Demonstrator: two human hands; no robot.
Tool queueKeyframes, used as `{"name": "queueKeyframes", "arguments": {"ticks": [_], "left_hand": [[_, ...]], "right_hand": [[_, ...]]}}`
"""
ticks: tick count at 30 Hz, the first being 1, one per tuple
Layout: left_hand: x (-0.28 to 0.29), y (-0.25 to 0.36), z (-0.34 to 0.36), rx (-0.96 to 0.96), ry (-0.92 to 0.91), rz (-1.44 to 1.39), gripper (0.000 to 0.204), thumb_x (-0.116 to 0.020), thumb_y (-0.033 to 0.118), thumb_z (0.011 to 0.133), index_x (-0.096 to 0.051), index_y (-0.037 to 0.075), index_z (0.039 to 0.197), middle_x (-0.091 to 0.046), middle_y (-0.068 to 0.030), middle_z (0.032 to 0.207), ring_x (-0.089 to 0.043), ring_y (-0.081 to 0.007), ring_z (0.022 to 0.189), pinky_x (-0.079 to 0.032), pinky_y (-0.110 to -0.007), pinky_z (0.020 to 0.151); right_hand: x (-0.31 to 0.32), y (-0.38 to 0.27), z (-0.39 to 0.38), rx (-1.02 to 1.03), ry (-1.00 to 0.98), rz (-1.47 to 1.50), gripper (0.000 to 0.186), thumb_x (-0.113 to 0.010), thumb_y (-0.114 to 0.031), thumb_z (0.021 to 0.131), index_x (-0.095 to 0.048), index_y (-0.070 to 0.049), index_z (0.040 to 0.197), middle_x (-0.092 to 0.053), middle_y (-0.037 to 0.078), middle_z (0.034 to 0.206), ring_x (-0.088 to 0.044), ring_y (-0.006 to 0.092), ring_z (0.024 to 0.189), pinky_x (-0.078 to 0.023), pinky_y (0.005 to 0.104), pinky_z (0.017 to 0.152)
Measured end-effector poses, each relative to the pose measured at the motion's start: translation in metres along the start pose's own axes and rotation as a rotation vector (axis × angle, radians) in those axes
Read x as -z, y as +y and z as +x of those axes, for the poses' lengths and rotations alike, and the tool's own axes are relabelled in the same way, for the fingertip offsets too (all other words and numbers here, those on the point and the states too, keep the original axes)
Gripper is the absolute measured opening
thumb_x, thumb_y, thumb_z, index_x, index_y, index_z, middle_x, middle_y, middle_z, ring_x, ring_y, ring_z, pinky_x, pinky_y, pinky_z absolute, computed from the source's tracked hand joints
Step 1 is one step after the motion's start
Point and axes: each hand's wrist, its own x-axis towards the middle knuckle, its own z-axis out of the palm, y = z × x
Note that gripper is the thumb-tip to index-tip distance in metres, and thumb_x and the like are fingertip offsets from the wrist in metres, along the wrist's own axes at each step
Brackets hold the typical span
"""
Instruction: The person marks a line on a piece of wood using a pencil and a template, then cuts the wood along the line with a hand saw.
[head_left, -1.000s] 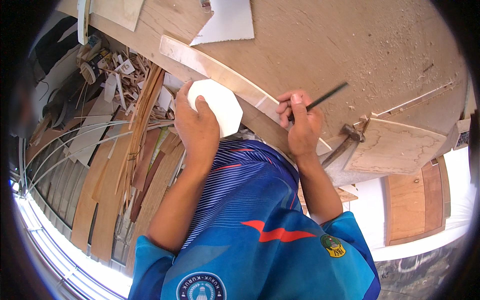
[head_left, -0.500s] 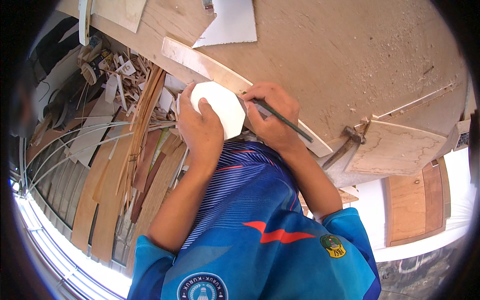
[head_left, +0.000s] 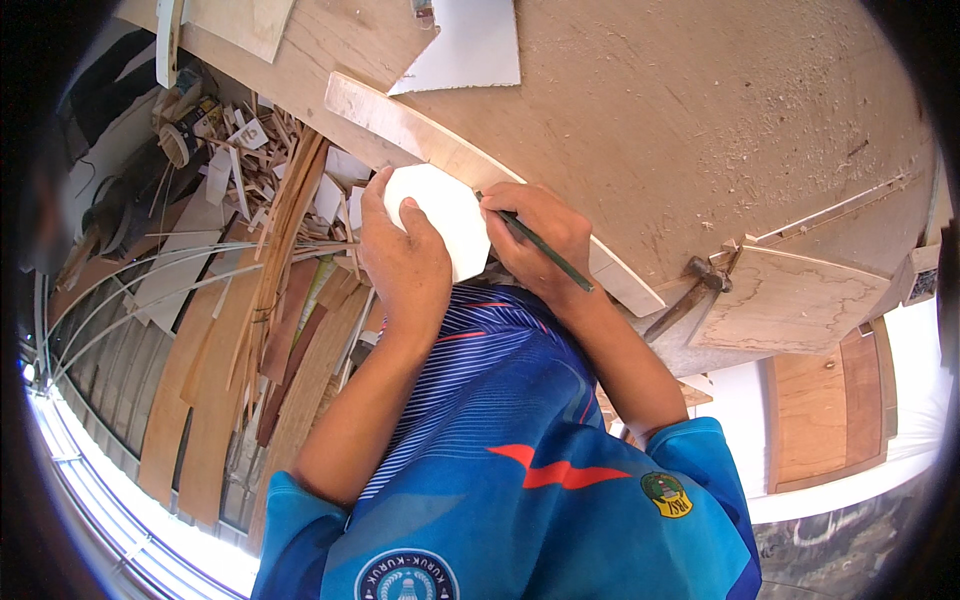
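Panel [head_left: 450, 225]: cut many-sided, clamped in left hand [head_left: 408, 258]
Pencil [head_left: 549, 252]: pinched by right hand [head_left: 540, 228] at panel's edge
Marking: extent unclear

Our wooden bench [head_left: 650, 110] is kinda messy: we've got wood crumbs [head_left: 808, 88], a long pale strip [head_left: 390, 112] along the near edge, a white offcut [head_left: 468, 50], a hammer [head_left: 707, 274] beside a board [head_left: 795, 298].

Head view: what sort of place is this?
Most likely a woodworking shop. A wooden worktop scattered with pale debris fills the upper part of the view, a hammer lies toward its right end, and a heap of wood offcuts is piled at left.
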Motion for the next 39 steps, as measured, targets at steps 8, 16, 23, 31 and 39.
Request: {"name": "queueKeyframes", "arguments": {"ticks": [8, 16, 23, 31, 39], "left_hand": [[0.0005, 0.0034, -0.0004, 0.044, -0.012, -0.043, 0.043, -0.052, 0.008, 0.103, -0.054, -0.01, 0.142, -0.065, -0.0327, 0.132, -0.066, -0.0443, 0.12, -0.05, -0.048, 0.105], [0.0008, 0.0032, -0.0003, 0.013, -0.008, -0.032, 0.043, -0.051, 0.008, 0.103, -0.053, -0.01, 0.142, -0.065, -0.0324, 0.132, -0.065, -0.0441, 0.121, -0.049, -0.049, 0.105], [-0.0009, -0.0004, -0.0008, -0.02, 0.007, 0.018, 0.043, -0.051, 0.008, 0.103, -0.054, -0.009, 0.142, -0.063, -0.0324, 0.136, -0.064, -0.0446, 0.124, -0.048, -0.049, 0.107], [-0.001, -0.0015, -0.0002, -0.012, 0.012, 0.012, 0.043, -0.052, 0.009, 0.102, -0.054, -0.008, 0.142, -0.065, -0.0322, 0.132, -0.066, -0.0451, 0.121, -0.05, -0.05, 0.105], [-0.0013, 0.0001, -0.0003, -0.013, 0.023, 0.015, 0.042, -0.053, 0.008, 0.102, -0.056, -0.008, 0.141, -0.067, -0.0324, 0.128, -0.067, -0.0449, 0.118, -0.05, -0.05, 0.103]], "right_hand": [[-0.0003, -0.0003, 0.0012, 0.0, -0.012, -0.009, 0.016, -0.076, 0.002, 0.08, -0.069, -0.005, 0.093, -0.077, 0.011, 0.094, -0.075, 0.0285, 0.086, -0.06, 0.037, 0.077], [0.0003, -0.0027, 0.0013, -0.019, 0.0, -0.022, 0.016, -0.077, 0.002, 0.079, -0.069, -0.005, 0.092, -0.077, 0.011, 0.092, -0.075, 0.0279, 0.085, -0.059, 0.0372, 0.076], [0.0006, -0.001, 0.002, 0.001, -0.009, -0.026, 0.016, -0.077, 0.003, 0.079, -0.069, -0.005, 0.091, -0.077, 0.011, 0.091, -0.075, 0.0279, 0.084, -0.059, 0.0371, 0.075], [0.0003, -0.0008, 0.0029, 0.017, -0.005, -0.015, 0.017, -0.077, 0.003, 0.079, -0.069, -0.005, 0.092, -0.077, 0.011, 0.092, -0.074, 0.0286, 0.083, -0.059, 0.038, 0.076], [0.0, 0.0013, 0.0012, 0.038, -0.023, -0.02, 0.016, -0.077, 0.001, 0.081, -0.068, -0.005, 0.093, -0.076, 0.011, 0.094, -0.074, 0.0288, 0.085, -0.059, 0.0386, 0.076]]}}
